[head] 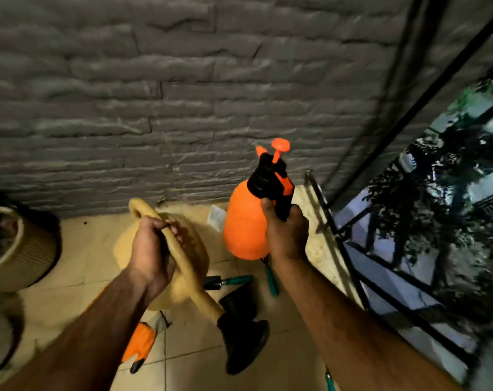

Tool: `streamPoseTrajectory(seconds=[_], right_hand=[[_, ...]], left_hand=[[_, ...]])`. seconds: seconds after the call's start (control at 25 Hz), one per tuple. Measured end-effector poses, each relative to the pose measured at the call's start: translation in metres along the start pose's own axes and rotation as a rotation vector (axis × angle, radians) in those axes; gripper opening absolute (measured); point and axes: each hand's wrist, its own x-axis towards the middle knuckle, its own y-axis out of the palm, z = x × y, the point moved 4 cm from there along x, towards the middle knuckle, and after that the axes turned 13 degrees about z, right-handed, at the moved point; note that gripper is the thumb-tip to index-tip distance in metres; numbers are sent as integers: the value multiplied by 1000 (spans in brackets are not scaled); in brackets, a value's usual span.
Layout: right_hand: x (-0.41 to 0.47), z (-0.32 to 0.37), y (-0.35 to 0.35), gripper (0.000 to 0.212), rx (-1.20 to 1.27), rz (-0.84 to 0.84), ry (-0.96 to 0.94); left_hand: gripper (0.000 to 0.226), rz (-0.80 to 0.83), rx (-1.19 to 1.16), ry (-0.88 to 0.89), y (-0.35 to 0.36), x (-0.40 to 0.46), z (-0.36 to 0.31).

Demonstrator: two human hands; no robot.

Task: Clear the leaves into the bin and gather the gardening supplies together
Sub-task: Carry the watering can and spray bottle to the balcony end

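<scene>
The tan watering can (166, 249) is grasped by its handle in the left grip (152, 249). The orange sprayer (244, 221) is grasped by its black trigger handle in the right grip (286, 231). Below both grips, 2 green-handled tools (270, 280) lie on the tiled floor (194, 359).

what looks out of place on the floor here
Small tools lie scattered on the tiles: two green-handled tools and an orange glove, pointing different ways, not gathered. No spill or damage shows.
</scene>
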Motion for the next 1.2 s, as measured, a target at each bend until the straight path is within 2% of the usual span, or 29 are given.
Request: streamPoseTrajectory(seconds=[0.08, 0.2, 0.32, 0.52, 0.64, 0.8, 1.08, 1.2], right_hand=[[-26, 43, -24, 34, 19, 19, -13], [-67, 116, -71, 36, 14, -3, -47], [-106, 183, -113, 35, 32, -19, -78], [-180, 248, -159, 34, 19, -74, -80], [-238, 265, -184, 34, 65, -131, -41], [-320, 276, -226, 33, 112, -215, 37], [-462, 273, -312, 25, 249, -329, 59], [-524, 262, -348, 34, 295, -361, 45]], left_hand=[[18, -54, -135, -25, 26, -34, -22], [22, -14, -194, -78, 69, -97, -65], [22, 70, -108, -86, 109, -157, -108], [24, 117, 92, -38, 150, -225, -155], [21, 192, 138, -75, 169, -269, -170], [35, 228, 148, -184, 192, -329, -167], [10, 350, 114, -301, 221, -448, -122], [10, 380, 123, -328, 232, -505, -93]])
